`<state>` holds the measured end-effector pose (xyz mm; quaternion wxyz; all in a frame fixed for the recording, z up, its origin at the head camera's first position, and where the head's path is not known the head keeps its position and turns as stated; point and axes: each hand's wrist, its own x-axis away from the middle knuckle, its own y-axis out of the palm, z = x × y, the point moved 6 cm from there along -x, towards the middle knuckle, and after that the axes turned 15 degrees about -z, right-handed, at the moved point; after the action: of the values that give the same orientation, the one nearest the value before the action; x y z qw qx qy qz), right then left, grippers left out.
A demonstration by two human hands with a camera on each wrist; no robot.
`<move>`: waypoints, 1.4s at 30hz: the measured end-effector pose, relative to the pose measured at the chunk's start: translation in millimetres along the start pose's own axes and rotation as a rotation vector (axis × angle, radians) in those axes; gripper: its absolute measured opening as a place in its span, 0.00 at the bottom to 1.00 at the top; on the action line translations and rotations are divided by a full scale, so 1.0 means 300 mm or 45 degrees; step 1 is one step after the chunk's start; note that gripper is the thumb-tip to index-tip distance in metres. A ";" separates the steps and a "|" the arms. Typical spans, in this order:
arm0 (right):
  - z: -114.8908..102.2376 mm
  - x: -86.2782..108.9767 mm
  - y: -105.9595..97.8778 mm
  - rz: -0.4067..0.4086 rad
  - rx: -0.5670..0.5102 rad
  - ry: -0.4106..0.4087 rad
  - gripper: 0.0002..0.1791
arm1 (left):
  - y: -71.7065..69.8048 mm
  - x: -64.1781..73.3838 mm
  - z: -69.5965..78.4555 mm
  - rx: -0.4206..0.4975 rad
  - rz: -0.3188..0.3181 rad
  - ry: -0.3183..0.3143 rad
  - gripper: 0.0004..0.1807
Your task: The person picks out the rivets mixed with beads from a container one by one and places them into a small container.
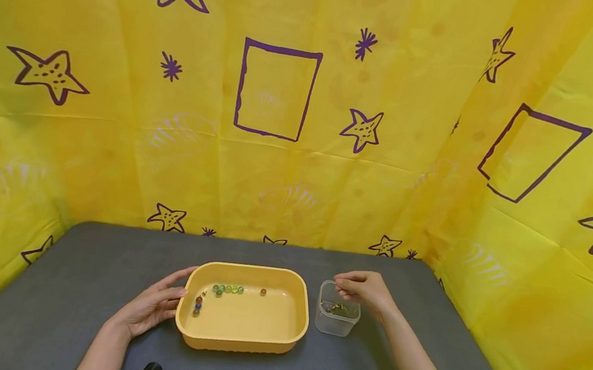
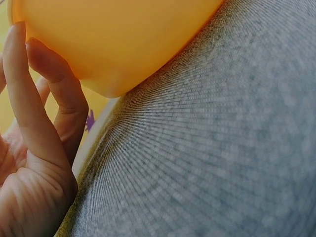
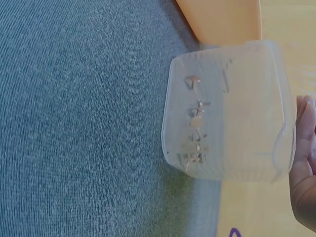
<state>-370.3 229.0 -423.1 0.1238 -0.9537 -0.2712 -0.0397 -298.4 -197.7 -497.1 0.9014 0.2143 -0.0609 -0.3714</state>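
My left hand (image 1: 153,306) rests at the left end of a yellow plastic basin (image 1: 239,346), its fingertips touching the outer wall and rim. In the left wrist view, fingers (image 2: 19,74) lie against the basin's side. Inside it are green marbles (image 1: 228,289), brown ones, a blue marble (image 1: 198,306) and a small brass thumbtack (image 1: 204,293). My right hand (image 1: 367,291) is over the rim of a clear plastic container (image 1: 335,327), thumb and fingertips close together; whether something is between them is hidden. Several brass thumbtacks (image 3: 196,121) lie in the container.
Both vessels stand on a dark grey table (image 1: 119,250), the container just right of the basin. A yellow patterned cloth (image 1: 275,176) hangs behind the table and along its sides.
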 end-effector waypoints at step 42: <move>-0.039 -0.082 0.201 -0.118 -0.023 -0.040 0.20 | 0.004 0.001 0.001 0.041 0.001 0.010 0.24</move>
<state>-359.4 163.9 -428.1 0.1091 -0.9417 -0.3166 -0.0329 -297.6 -197.4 -496.2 0.8982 0.2302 -0.0634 -0.3691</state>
